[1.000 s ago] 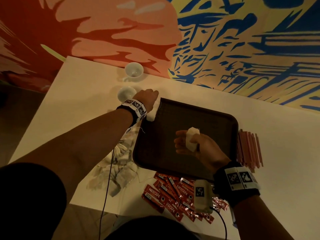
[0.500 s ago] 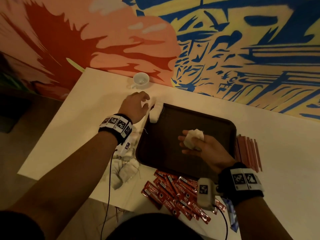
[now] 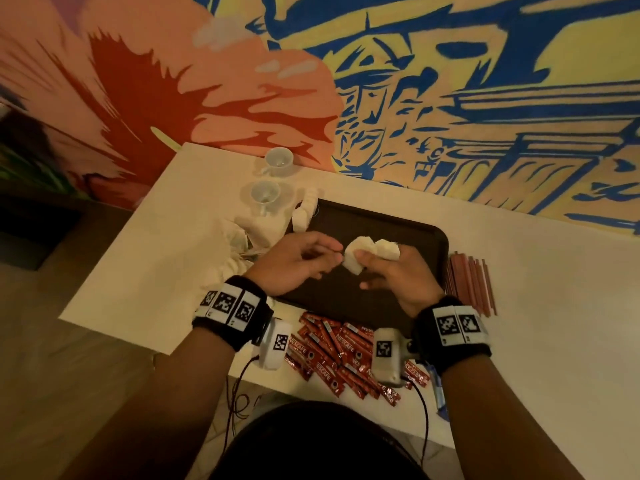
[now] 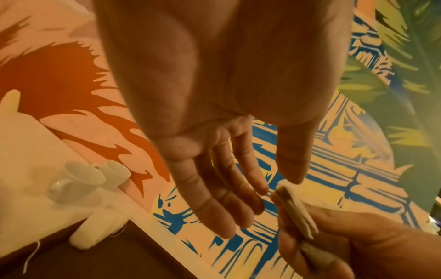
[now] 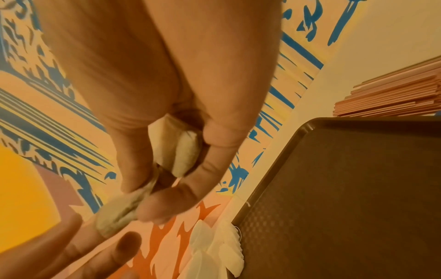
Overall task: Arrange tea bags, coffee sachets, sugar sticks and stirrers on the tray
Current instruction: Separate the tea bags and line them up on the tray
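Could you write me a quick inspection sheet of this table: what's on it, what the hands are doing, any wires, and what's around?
Surface: pale table, dark tray on it.
Job's things: tea bags at tray corner, loose tea bag pile, coffee sachets, stirrers beside tray.
Clutter: two white cups.
Hands: right hand grips tea bags over the tray; left hand open beside them, fingers relaxed.
Cables: dark wires from the wrist cameras.
Surroundings: painted mural wall.

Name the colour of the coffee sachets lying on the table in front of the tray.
Red, with white lettering; the coffee sachets show best in the head view.
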Action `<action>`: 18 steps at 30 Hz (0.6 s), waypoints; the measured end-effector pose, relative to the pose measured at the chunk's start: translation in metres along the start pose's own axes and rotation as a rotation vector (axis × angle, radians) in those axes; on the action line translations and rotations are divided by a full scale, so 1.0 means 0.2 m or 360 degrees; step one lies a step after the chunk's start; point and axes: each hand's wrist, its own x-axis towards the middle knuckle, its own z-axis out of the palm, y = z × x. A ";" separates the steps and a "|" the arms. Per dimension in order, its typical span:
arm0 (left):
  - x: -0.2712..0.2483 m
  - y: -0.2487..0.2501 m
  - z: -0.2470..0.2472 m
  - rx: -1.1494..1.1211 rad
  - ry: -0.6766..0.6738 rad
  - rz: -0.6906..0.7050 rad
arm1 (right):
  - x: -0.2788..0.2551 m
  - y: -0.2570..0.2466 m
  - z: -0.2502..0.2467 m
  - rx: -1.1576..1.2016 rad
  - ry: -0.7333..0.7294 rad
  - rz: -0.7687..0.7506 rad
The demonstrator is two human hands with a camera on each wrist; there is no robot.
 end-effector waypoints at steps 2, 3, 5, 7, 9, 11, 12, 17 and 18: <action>-0.05 0.02 0.05 -0.0061 0.0012 -0.0014 | -0.04 0.00 -0.01 -0.0036 0.0017 -0.0078; -0.07 0.03 0.07 -0.0099 0.0034 -0.0033 | -0.06 0.00 -0.02 -0.0051 0.0020 -0.0120; -0.11 0.04 0.10 -0.0158 0.0075 -0.0057 | -0.09 0.01 -0.03 -0.0104 0.0015 -0.0203; -0.15 0.05 0.13 -0.0171 0.0085 -0.0048 | -0.11 0.01 -0.02 -0.0163 -0.0004 -0.0264; -0.18 0.05 0.15 -0.0173 0.0089 -0.0028 | -0.14 0.01 -0.02 -0.0203 -0.0040 -0.0315; -0.21 0.06 0.16 -0.0165 0.0102 -0.0010 | -0.16 0.02 -0.02 -0.0218 -0.0062 -0.0337; -0.22 0.06 0.17 -0.0158 0.0101 -0.0004 | -0.18 0.02 -0.02 -0.0228 -0.0065 -0.0347; -0.29 0.09 0.21 -0.0081 0.0007 0.0005 | -0.24 -0.01 -0.04 -0.0385 -0.0106 -0.0423; -0.30 0.09 0.22 -0.0089 0.0000 0.0000 | -0.26 -0.02 -0.05 -0.0432 -0.0137 -0.0441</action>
